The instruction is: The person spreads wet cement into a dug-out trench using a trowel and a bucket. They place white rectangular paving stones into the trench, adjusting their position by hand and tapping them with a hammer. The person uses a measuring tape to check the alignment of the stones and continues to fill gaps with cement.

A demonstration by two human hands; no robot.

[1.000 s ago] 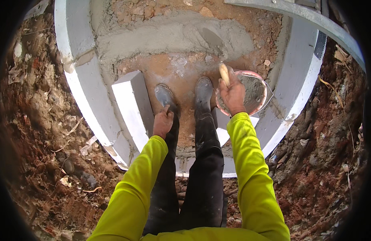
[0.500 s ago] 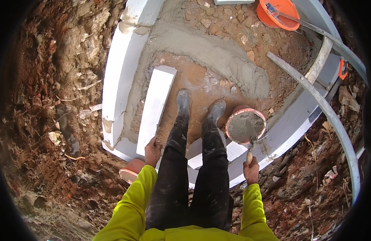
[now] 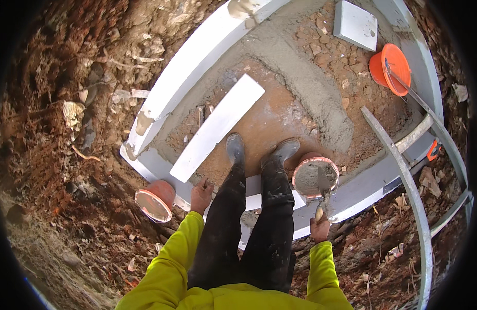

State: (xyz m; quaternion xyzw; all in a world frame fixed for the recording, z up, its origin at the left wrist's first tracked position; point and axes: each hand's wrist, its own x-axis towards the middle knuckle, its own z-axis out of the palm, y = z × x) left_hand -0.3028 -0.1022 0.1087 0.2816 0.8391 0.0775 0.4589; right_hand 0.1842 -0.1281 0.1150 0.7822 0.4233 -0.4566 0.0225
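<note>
My right hand (image 3: 320, 228) is closed round the wooden handle of a trowel (image 3: 319, 213). The trowel's blade reaches into a round reddish bucket (image 3: 295, 182) of wet grey mortar (image 3: 312, 178), beside my right boot. My left hand (image 3: 201, 197) hangs beside my left leg with its fingers loosely apart and nothing seen in them. Just beyond it lies the near end of a long white block (image 3: 218, 128), set at a slant on the ground inside the curved wall. A second reddish bucket (image 3: 163, 192), tipped toward me, stands left of that hand.
A curved white block wall (image 3: 184, 67) rings the work area. Wet mortar (image 3: 295, 72) lies in a band inside it. At the far right are an orange bucket (image 3: 396, 67) and a white slab (image 3: 355, 25). A ladder (image 3: 404, 170) leans over the right wall, near an orange-handled tool (image 3: 433, 150).
My view has turned, so the wall, long block and ladder appear swung clockwise. The left bucket and far white slab show more fully. The trowel stays in my right hand at the mortar bucket.
</note>
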